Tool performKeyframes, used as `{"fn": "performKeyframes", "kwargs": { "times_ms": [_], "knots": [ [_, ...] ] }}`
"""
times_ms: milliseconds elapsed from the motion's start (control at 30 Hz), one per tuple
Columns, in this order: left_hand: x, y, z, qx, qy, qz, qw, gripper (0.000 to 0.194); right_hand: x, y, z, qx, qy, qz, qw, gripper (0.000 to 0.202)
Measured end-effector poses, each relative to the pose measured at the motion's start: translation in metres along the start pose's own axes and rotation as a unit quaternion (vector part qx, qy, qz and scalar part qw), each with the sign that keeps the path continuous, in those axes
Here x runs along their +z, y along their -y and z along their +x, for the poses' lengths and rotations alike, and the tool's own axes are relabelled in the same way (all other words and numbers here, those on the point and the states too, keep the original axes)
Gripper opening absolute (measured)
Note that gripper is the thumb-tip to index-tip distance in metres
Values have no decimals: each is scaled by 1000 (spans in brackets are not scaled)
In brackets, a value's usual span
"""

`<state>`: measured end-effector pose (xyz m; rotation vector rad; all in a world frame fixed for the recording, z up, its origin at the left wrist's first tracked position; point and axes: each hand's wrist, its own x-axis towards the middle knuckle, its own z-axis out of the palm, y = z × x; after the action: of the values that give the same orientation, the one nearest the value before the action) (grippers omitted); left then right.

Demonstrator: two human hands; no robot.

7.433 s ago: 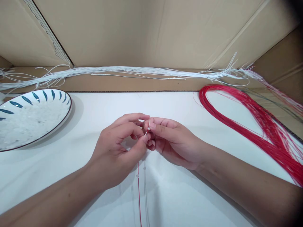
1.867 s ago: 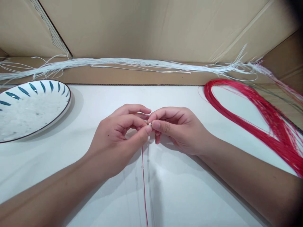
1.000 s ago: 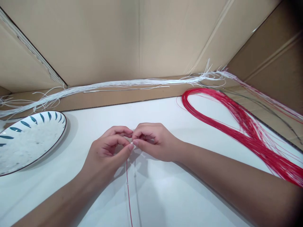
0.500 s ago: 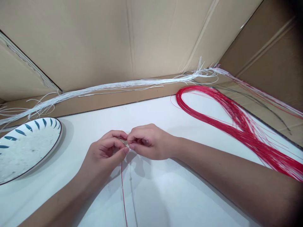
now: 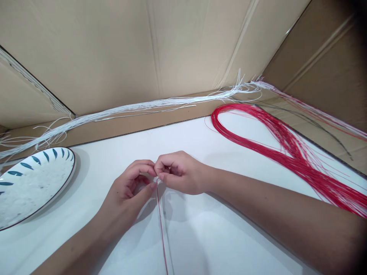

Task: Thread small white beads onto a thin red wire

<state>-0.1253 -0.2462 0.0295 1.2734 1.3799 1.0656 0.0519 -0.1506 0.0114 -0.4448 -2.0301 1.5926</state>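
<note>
A thin red cord (image 5: 161, 225) hangs from my right fingertips and runs down to the bottom edge of the view. My right hand (image 5: 183, 173) is closed in a pinch around the cord's upper end, where a small pale bit shows. My left hand (image 5: 132, 191) is just left of it, with its index fingertip against my right fingers. A gap shows between my left thumb and index finger, and the thumb tip lies close beside the cord. The other left fingers are curled and partly hidden.
A white oval plate (image 5: 54, 194) with blue leaf marks stands at the left. A looped bundle of red cords (image 5: 258, 151) lies on the right of the white tabletop (image 5: 137, 141). White cords (image 5: 129, 108) stretch along the cardboard wall (image 5: 109, 49) behind.
My left thumb has parted from the index finger, widening the gap. The red cord has shifted right, and its upper end now shows at my right fingertips. The view has tilted slightly.
</note>
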Motion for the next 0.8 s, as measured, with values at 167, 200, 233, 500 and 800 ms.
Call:
{"fn": "performKeyframes", "kwargs": {
  "times_ms": [167,200,233,500,800],
  "knots": [
    [-4,-1,-2,0,10,36,999,24,-1,2,0,68,-15,77,995,8],
    [-4,-2,-1,-1,14,34,999,26,-1,2,0,79,-21,79,994,9],
    [-5,-3,-1,-2,19,26,999,27,0,3,0,88,-26,78,993,9],
    [0,-11,-4,-33,58,95,993,29,0,3,1,84,-61,110,988,11],
    [2,-12,-4,-30,49,21,998,19,-1,3,1,91,-58,133,985,14]
  ]
}}
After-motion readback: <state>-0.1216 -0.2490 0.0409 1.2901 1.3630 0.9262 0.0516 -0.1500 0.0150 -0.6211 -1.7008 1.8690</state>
